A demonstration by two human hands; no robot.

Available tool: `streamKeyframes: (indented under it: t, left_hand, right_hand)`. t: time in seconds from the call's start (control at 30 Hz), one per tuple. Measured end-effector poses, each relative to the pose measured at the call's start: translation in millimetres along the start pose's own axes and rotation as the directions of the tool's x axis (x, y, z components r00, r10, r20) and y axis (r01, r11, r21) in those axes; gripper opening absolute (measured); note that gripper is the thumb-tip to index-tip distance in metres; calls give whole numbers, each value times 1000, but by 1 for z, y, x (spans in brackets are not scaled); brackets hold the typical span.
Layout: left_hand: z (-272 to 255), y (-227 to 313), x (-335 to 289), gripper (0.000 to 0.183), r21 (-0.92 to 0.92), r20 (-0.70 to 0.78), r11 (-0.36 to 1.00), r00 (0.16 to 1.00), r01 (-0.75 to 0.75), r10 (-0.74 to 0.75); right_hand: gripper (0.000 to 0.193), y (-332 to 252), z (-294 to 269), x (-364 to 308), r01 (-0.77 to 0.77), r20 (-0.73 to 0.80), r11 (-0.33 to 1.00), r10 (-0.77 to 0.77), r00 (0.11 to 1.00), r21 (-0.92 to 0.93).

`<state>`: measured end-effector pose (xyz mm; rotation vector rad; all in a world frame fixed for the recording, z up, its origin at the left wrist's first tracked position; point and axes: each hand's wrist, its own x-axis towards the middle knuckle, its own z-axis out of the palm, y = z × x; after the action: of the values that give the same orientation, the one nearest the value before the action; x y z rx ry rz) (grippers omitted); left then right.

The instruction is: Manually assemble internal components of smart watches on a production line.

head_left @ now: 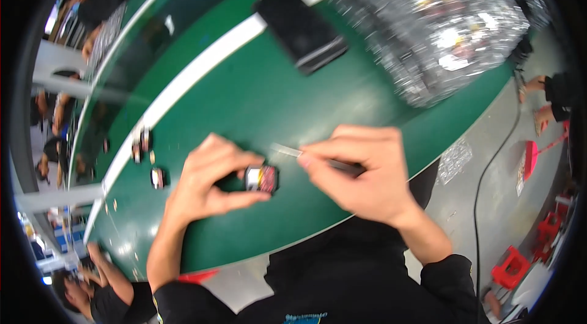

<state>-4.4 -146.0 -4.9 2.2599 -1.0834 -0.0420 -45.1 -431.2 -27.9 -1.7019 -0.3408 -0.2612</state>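
Observation:
My left hand grips a small dark block-shaped part between thumb and fingers. White, yellow and reddish patches show on the face of this part. Just right of it, my right hand is closed around a slim tool with a pale, flat, thin tip and a dark handle. The tip points left toward the part but stays apart from it. Motion blur hides the tool's exact kind. Left of my left hand, similar small dark parts lie on the green tabletop.
A black box-like object lies at the far middle. Shiny clear plastic wrapping covers a heap at the far right. A white strip crosses the table. Other people sit beyond the left edge. A cable and red stools are at right.

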Motion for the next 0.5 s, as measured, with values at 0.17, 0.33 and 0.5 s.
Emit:
streamKeyframes:
  t: [0.17, 0.33, 0.5]
  left_hand:
    - [-15, 7, 1, 54, -144, -144, 982, 980, 118, -139]
    - [-47, 37, 101, 63, -257, -289, 948, 951, -188, 110]
    - [-19, 116, 291, 57, -156, -44, 919, 932, -362, 360]
  right_hand:
    - [11, 3, 3, -9, -43, -39, 984, 50, 998, 176]
    - [13, 2, 4, -13, -66, -18, 966, 72, 997, 251]
    - [13, 5, -7, -8, -95, 15, 974, 94, 995, 205]
